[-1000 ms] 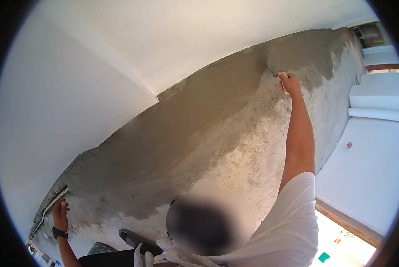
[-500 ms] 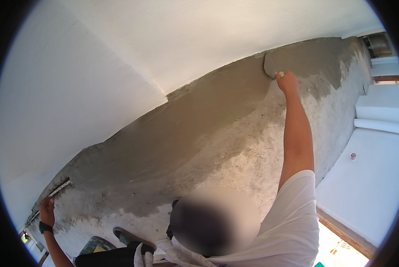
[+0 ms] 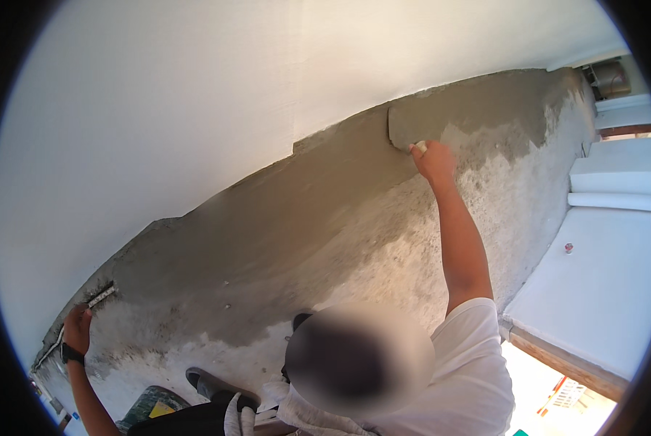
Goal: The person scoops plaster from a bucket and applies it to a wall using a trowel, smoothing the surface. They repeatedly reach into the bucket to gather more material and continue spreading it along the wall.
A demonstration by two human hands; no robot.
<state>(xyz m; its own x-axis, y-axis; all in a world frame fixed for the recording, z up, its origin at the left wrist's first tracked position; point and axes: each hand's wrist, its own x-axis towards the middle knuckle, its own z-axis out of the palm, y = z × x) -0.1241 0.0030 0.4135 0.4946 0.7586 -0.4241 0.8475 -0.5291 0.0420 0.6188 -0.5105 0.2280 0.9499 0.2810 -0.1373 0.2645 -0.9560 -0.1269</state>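
My right hand (image 3: 434, 161) grips the pale handle of a trowel (image 3: 401, 131). The blade lies against a band of wet grey mortar (image 3: 303, 189), near where it meets the white wall (image 3: 194, 109). Its left edge shows as a dark line; the rest blends into the mortar. At the far left my left hand (image 3: 77, 328), with a dark band on its wrist, rests beside a thin pale strip (image 3: 102, 296) at the mortar's end. Its fingers look stretched out, though some are partly hidden.
Rough, lighter concrete (image 3: 383, 269) borders the mortar on my side. A dark green container (image 3: 151, 403) and a dark shoe (image 3: 213, 385) are at lower left. On the right, a white ledge (image 3: 594, 291) carries a small red-and-white object (image 3: 568, 248). Wooden edging (image 3: 565, 360) lies below it.
My right hand has drawn the trowel leftward along the mortar band. The view has shifted slightly. My left hand stays beside the pale strip.
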